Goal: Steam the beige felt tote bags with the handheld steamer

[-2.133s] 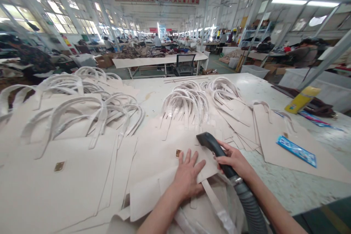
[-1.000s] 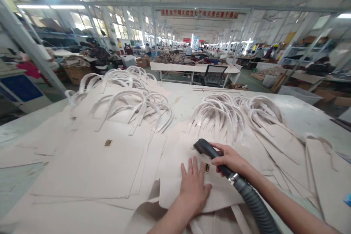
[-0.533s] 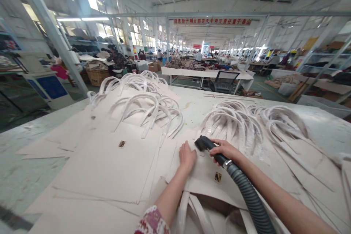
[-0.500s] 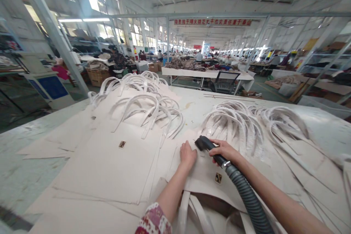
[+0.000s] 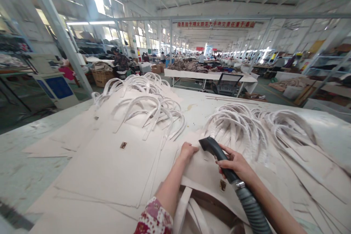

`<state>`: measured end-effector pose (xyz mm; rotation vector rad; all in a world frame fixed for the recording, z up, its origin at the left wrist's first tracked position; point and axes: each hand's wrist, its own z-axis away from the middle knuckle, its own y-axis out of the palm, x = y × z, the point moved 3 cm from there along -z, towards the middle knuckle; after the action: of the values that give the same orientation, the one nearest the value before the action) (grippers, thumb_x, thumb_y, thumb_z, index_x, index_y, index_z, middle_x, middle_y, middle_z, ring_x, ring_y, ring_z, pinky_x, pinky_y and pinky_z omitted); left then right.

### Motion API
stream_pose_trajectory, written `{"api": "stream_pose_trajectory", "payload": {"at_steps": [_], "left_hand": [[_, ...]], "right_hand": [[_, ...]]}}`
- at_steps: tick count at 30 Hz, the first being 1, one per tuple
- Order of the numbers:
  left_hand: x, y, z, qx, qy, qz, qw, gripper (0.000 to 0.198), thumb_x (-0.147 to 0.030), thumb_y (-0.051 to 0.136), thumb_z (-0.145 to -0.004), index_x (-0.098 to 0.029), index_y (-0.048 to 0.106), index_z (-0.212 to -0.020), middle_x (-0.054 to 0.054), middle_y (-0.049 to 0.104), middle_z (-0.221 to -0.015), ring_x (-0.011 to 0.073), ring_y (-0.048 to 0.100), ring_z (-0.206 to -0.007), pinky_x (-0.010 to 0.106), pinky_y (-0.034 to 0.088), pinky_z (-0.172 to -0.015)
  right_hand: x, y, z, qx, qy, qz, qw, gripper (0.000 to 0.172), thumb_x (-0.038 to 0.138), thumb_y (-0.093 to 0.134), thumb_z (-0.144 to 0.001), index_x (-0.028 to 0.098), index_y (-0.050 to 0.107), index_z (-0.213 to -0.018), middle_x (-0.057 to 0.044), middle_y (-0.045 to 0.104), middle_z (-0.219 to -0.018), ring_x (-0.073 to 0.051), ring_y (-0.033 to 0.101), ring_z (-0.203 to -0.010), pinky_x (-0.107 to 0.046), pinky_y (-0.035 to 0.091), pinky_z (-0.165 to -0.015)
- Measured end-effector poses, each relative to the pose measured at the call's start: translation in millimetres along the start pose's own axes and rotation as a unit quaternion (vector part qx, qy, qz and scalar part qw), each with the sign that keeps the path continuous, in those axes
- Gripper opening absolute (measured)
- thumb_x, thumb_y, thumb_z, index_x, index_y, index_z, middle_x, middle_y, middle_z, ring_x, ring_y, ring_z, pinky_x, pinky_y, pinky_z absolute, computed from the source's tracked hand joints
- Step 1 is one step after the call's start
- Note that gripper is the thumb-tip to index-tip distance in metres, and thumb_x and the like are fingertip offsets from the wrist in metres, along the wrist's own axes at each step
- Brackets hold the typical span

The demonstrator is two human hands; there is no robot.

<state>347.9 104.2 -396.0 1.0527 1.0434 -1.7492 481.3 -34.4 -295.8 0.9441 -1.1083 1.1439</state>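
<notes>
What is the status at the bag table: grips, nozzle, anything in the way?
Left grip on cream bag, fingers curled. Right grip shut on black nozzle, tip over the bag. Handle loops crowd just beyond.

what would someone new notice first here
The eye lands on the black nozzle on a ribbed grey hose, gripped in the right hand at centre, over a cream bag that the left hand rests on. Fanned stacks of cream bags with looping white handles cover the table left and right; a red banner hangs far behind.
</notes>
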Motion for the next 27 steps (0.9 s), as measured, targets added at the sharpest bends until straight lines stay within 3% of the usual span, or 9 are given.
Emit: {"api": "stream_pose_trajectory", "payload": {"at_steps": [3, 7, 12, 19, 23, 27], "left_hand": [[2.9, 0.6, 7.4, 0.042, 0.022, 0.124, 0.991, 0.043, -0.018, 0.058, -0.062, -0.009, 0.055, -0.105, 0.009, 0.063, -0.085, 0.0187, 0.06, -0.074, 0.026, 0.046, -0.063], [2.1, 3.9, 15.5, 0.072, 0.06, 0.246, 0.965, 0.048, -0.013, 0.054, -0.056, -0.011, 0.058, -0.104, 0.006, 0.065, -0.084, 0.0163, 0.059, -0.064, 0.026, 0.046, -0.058], [2.0, 9.1, 23.2, 0.09, 0.081, 0.325, 0.938, 0.055, -0.014, 0.052, -0.05, -0.012, 0.058, -0.105, 0.006, 0.065, -0.084, 0.0163, 0.059, -0.062, 0.026, 0.045, -0.058], [4.8, 11.8, 25.6, 0.084, 0.086, 0.324, 0.938, 0.053, -0.015, 0.057, -0.048, -0.012, 0.061, -0.101, 0.004, 0.065, -0.073, 0.0138, 0.055, -0.054, 0.022, 0.041, -0.05], [4.5, 14.0, 27.4, 0.079, 0.092, 0.278, 0.953, 0.05, -0.016, 0.053, -0.051, -0.012, 0.06, -0.101, 0.003, 0.064, -0.07, 0.0128, 0.054, -0.053, 0.021, 0.04, -0.05], [-0.7, 10.1, 27.0, 0.075, 0.103, 0.189, 0.974, 0.052, -0.015, 0.049, -0.054, -0.012, 0.057, -0.105, 0.002, 0.063, -0.072, 0.012, 0.054, -0.055, 0.02, 0.04, -0.052]], "right_hand": [[-2.1, 7.2, 2.4, 0.02, 0.008, -0.014, 1.0, 0.083, 0.02, 0.066, -0.054, 0.017, 0.034, -0.13, 0.001, 0.062, -0.063, -0.018, 0.058, -0.044, -0.027, 0.047, -0.037], [1.6, 17.4, 0.6, 0.055, 0.009, -0.009, 0.998, 0.078, 0.018, 0.064, -0.055, 0.017, 0.037, -0.128, 0.001, 0.062, -0.065, -0.017, 0.058, -0.044, -0.026, 0.046, -0.035], [5.7, 22.5, -12.4, 0.026, -0.008, -0.011, 1.0, 0.079, 0.019, 0.064, -0.055, 0.016, 0.035, -0.128, 0.003, 0.06, -0.061, -0.017, 0.057, -0.043, -0.026, 0.047, -0.036], [-3.9, 23.8, -3.0, 0.036, -0.01, -0.018, 0.999, 0.074, 0.016, 0.062, -0.056, 0.017, 0.039, -0.126, 0.002, 0.061, -0.059, -0.017, 0.056, -0.042, -0.028, 0.046, -0.035], [-2.9, 21.6, -4.1, -0.021, -0.036, -0.018, 0.999, 0.076, 0.016, 0.063, -0.057, 0.017, 0.037, -0.129, 0.004, 0.059, -0.059, -0.016, 0.056, -0.043, -0.025, 0.046, -0.036], [3.2, 4.1, 2.5, -0.073, -0.053, -0.035, 0.995, 0.081, 0.02, 0.066, -0.059, 0.016, 0.032, -0.132, 0.003, 0.059, -0.06, -0.016, 0.056, -0.045, -0.027, 0.048, -0.04]]}}
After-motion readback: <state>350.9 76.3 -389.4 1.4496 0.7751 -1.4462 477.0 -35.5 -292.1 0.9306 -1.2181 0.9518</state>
